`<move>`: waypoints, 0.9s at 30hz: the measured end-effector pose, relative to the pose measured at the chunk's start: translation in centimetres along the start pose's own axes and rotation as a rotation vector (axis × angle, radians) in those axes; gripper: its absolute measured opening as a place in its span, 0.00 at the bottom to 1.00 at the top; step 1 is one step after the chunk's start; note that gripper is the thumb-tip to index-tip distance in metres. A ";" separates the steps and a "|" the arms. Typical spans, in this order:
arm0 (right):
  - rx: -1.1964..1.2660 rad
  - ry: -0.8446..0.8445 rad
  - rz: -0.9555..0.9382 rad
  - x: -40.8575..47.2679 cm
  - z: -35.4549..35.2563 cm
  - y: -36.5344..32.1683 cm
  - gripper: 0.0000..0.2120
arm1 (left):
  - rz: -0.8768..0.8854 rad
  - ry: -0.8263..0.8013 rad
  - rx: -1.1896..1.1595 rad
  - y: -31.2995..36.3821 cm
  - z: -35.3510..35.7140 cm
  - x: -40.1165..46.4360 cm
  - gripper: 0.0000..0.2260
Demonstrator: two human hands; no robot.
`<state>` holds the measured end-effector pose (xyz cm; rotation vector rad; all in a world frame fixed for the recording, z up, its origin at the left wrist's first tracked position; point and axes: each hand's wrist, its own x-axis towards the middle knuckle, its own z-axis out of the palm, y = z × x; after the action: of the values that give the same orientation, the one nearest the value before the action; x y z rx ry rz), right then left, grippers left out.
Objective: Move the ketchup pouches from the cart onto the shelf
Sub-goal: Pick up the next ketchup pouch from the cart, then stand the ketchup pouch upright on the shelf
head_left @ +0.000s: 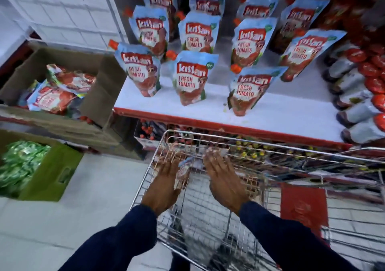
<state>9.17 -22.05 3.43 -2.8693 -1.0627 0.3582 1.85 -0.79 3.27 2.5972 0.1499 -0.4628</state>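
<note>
Several blue-and-red ketchup pouches [190, 77] stand upright in rows on the white shelf [281, 112]. Below it is the wire cart [239, 143]. Both my hands reach down into its front end, fingers stretched out. One ketchup pouch [183, 169] lies in the cart between them, blurred. My left hand [166, 173] is right beside its left edge, and my right hand [220, 175] is a little to its right. Neither hand is closed around it. The rest of the cart's basket is blurred.
A cardboard box [98, 96] with more pouches sits left of the shelf. A green box [52, 173] of green packets stands on the floor at the left. Red-capped bottles [362, 96] lie at the shelf's right end. A red panel [302, 206] hangs inside the cart.
</note>
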 end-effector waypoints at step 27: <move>0.314 0.065 0.151 3.4 -5.1 1.7 0.10 | -0.033 0.145 -0.158 1.2 -3.2 2.3 0.12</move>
<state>13.90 -21.00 7.48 -2.6631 -0.7077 0.3979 5.20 -0.19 5.66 2.4750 0.2685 -0.2620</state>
